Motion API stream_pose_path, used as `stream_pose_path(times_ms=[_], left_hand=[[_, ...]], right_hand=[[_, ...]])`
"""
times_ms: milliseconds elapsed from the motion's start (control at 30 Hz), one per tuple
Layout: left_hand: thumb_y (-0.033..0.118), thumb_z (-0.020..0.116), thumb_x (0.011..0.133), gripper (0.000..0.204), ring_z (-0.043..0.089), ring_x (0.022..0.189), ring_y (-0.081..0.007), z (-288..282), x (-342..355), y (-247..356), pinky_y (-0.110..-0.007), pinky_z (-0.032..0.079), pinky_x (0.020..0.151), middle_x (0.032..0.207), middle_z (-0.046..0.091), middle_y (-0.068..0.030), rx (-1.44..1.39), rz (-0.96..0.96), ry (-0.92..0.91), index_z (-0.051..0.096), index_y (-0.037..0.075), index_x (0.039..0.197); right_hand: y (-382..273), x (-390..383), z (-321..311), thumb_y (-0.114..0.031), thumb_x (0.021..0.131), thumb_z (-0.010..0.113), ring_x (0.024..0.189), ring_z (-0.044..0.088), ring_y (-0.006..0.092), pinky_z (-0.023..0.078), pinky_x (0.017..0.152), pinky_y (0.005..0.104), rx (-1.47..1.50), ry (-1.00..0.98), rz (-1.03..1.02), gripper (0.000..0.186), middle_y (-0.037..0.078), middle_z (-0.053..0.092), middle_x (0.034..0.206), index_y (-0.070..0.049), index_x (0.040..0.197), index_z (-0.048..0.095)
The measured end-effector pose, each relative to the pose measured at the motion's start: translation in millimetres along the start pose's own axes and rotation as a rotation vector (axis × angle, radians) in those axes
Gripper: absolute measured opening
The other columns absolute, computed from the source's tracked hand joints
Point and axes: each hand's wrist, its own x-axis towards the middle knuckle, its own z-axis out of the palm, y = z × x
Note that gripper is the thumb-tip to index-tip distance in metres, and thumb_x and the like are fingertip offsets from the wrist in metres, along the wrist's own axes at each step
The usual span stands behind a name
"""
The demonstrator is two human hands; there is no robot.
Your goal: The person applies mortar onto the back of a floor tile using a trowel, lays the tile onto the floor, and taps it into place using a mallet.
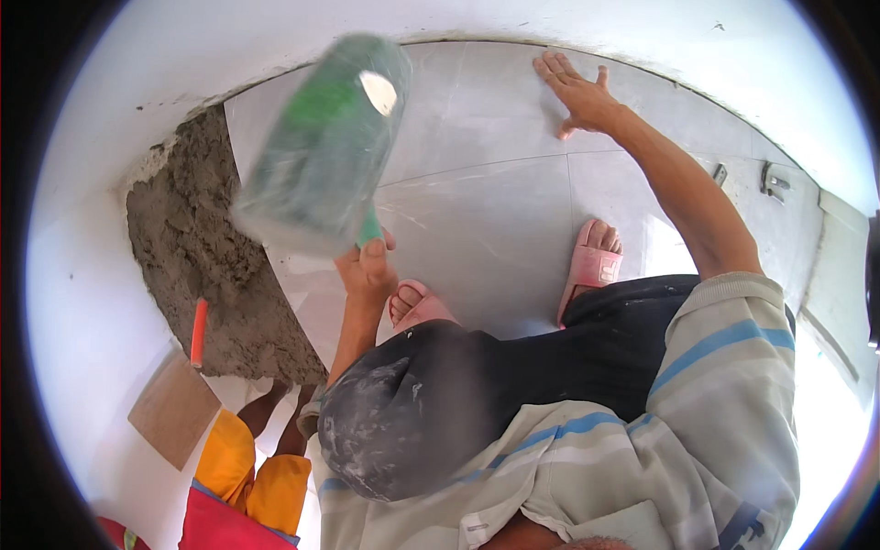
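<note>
My left hand [366,269] is wrapped round the green handle of a large grey-green paddle-shaped tool [321,151]. Motion blurs the tool, which is raised above the floor and has a bright green patch and a pale oval spot. Its exact kind cannot be made out. Far to the right, my right hand [582,99] lies with fingers spread on a grey floor tile [481,119], close to the wall's foot. Below it, another large grey tile [495,225] meets the first at a thin joint.
Rough wet mortar [206,238] borders the tiles at the left, with an orange stick-like piece [199,333] at its edge. A brown square board [174,410] lies nearby. Another person in orange shorts [252,467] stands at lower left. Small metal fittings [775,181] are at the right.
</note>
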Motion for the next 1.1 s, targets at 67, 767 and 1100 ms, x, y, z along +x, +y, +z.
stream_pose_path(times_ms=[67,767,1100], left_hand=[[0.056,0.043,0.093,0.058,0.059,0.066,-0.0411,10,7,-37,-0.049,0.046,0.063,0.068,0.061,-0.0221,0.269,-0.135,-0.048,0.061,0.001,0.087],[0.053,0.053,0.089,0.054,0.063,0.077,-0.0438,48,2,-44,-0.050,0.046,0.070,0.079,0.064,-0.0253,0.428,-0.364,-0.213,0.058,0.000,0.099],[0.048,0.045,0.098,0.050,0.052,0.056,-0.0233,34,32,39,-0.039,0.042,0.056,0.062,0.057,-0.0100,0.078,-0.292,-0.094,0.058,0.001,0.084]], right_hand=[[-4,5,-2,-0.019,0.054,0.091,0.148,0.007,0.0202,0.018,0.107,0.0765,-0.014,-0.010,0.001,0.133,0.001,0.002,0.161,-0.022,0.154,0.002],[-6,-7,35,-0.072,0.058,0.076,0.148,-0.005,0.0338,0.015,0.098,0.0805,0.617,0.214,0.508,0.135,0.019,-0.004,0.159,-0.009,0.154,0.005],[9,-29,43,-0.062,0.060,0.081,0.148,0.000,0.0359,0.019,0.094,0.0832,0.512,0.175,0.401,0.129,0.019,-0.002,0.159,-0.014,0.154,0.006]])
